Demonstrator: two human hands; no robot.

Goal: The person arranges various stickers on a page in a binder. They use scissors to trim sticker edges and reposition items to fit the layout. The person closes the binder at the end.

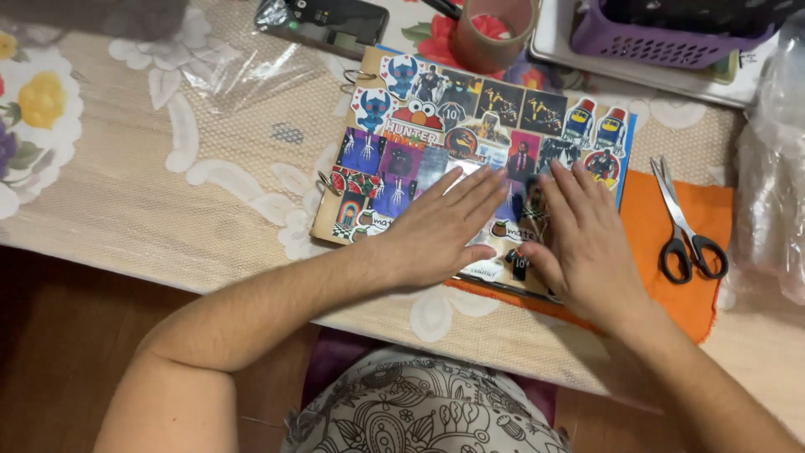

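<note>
A brown ring-bound notebook cover (470, 109) covered with several colourful stickers lies on the table in front of me. My left hand (440, 226) rests flat on its lower middle, fingers spread and pointing up right. My right hand (583, 239) lies flat beside it on the lower right part of the cover, fingers together. Neither hand holds anything. Both palms press on the stickered surface, hiding some stickers beneath them.
Black-handled scissors (683, 226) lie on an orange cloth (671, 285) to the right. A roll of brown tape (495, 29), a dark phone (335, 21) and a purple basket (662, 38) on a white tray sit at the back. Crumpled clear plastic (776, 168) lies far right.
</note>
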